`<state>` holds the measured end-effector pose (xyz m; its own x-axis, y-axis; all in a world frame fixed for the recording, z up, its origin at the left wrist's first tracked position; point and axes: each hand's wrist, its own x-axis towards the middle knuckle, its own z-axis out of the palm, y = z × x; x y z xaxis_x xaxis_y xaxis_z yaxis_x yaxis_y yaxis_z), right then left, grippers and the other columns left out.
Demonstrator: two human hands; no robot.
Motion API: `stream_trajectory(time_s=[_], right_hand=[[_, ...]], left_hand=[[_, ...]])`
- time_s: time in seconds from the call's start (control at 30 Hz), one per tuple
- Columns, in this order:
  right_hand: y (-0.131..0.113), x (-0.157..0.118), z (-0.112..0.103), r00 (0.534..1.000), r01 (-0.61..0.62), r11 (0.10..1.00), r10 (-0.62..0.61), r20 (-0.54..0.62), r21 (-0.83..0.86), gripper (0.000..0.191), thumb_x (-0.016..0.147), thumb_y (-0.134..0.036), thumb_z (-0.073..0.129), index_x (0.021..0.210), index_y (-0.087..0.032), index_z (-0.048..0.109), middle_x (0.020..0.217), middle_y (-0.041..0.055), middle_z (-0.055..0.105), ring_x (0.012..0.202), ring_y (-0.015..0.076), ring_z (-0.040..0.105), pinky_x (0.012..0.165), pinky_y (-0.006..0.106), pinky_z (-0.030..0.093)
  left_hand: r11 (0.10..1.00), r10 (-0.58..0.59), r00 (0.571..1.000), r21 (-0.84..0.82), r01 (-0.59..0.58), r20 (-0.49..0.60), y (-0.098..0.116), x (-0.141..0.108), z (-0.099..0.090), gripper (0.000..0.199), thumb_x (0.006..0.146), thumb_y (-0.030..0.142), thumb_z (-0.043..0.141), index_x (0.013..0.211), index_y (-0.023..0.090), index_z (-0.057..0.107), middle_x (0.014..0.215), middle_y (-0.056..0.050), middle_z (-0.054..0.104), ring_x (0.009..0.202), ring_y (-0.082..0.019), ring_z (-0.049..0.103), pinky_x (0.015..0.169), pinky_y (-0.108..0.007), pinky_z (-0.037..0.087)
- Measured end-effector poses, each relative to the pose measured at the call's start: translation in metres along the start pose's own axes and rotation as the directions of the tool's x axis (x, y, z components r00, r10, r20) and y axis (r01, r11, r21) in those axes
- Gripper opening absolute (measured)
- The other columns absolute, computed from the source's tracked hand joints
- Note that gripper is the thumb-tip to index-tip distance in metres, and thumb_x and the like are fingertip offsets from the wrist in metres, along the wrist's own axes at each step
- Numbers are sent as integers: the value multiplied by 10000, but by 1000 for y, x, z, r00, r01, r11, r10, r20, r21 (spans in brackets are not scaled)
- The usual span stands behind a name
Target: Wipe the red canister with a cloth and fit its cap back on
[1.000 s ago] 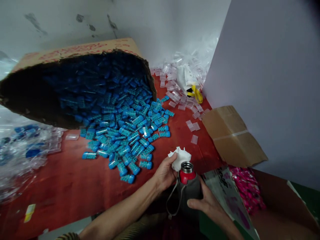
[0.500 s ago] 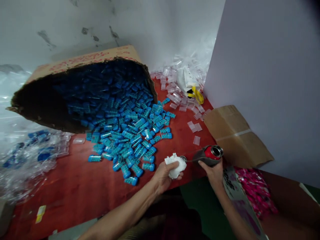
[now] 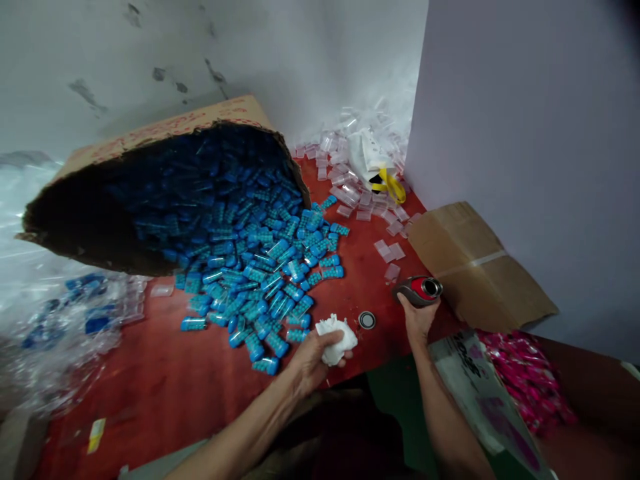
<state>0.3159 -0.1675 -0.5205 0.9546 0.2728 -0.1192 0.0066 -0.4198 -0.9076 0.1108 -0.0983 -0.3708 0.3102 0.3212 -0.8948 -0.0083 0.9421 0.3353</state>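
Observation:
Crumpled white tissue (image 3: 337,339) is gripped in my left hand (image 3: 313,360), close to the table's front edge. My right hand (image 3: 418,319) is wrapped round a dark bottle (image 3: 411,291) with a red inner neck and a bare metal mouth, tilted toward the right. A small round lid (image 3: 367,320) lies flat on the red tabletop between my hands, touched by neither. Just beyond my left hand spreads a heap of small clear bottles with blue caps and blue-green beads (image 3: 265,293).
The heap spills from a torn cardboard box (image 3: 240,110) lying on its side. Clear plastic pieces (image 3: 345,177) and a white bag (image 3: 367,152) with a yellow strap lie at the back. Folded cardboard (image 3: 475,263) stands right, above pink packets (image 3: 525,380). Plastic wrapping (image 3: 55,333) lies left.
My left hand with the tissue has moved left, away from the lid, which now shows fully. My right hand has moved the bottle slightly up and back.

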Motion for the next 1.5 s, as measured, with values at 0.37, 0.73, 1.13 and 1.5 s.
stream_trajectory(time_s=[0.37, 0.73, 1.13, 1.5], right_hand=[[2, -4, -12, 997, -2, 996, 9, 81, -85, 921, 513, -427, 708, 1247, -37, 313, 1172, 187, 467, 1038, 255, 485, 946, 386, 349], [20, -2, -6, 998, 38, 999, -38, 56, 11, 910, 512, -417, 716, 1256, -64, 329, 1206, 170, 452, 1065, 248, 469, 967, 397, 324], [18, -2, -6, 994, 10, 1000, -10, 108, 5, 874, 563, -415, 684, 1275, -78, 305, 1217, 167, 450, 1071, 234, 469, 973, 388, 311], [18, -10, -23, 987, 67, 995, -56, 153, -72, 824, 639, -395, 625, 1312, -95, 255, 1295, 159, 369, 1156, 248, 391, 968, 406, 319]], left_hand=[[998, 54, 998, 15, -54, 29, 2, -1, 6, 255, 594, 150, 667, 818, 125, 545, 655, -23, 599, 468, -98, 507, 454, -238, 464], [999, 50, 998, -14, -50, 23, 2, 16, 3, 216, 668, 173, 621, 849, 116, 516, 680, -41, 620, 467, -121, 544, 420, -215, 414], [996, -38, 996, -77, 44, 83, 15, 18, 10, 232, 754, 254, 570, 945, 128, 533, 796, -73, 647, 577, -166, 609, 514, -272, 500], [960, -33, 995, -280, 6, -92, 14, 26, 20, 133, 806, 160, 489, 881, 86, 569, 724, -67, 650, 582, -131, 603, 532, -221, 479]])
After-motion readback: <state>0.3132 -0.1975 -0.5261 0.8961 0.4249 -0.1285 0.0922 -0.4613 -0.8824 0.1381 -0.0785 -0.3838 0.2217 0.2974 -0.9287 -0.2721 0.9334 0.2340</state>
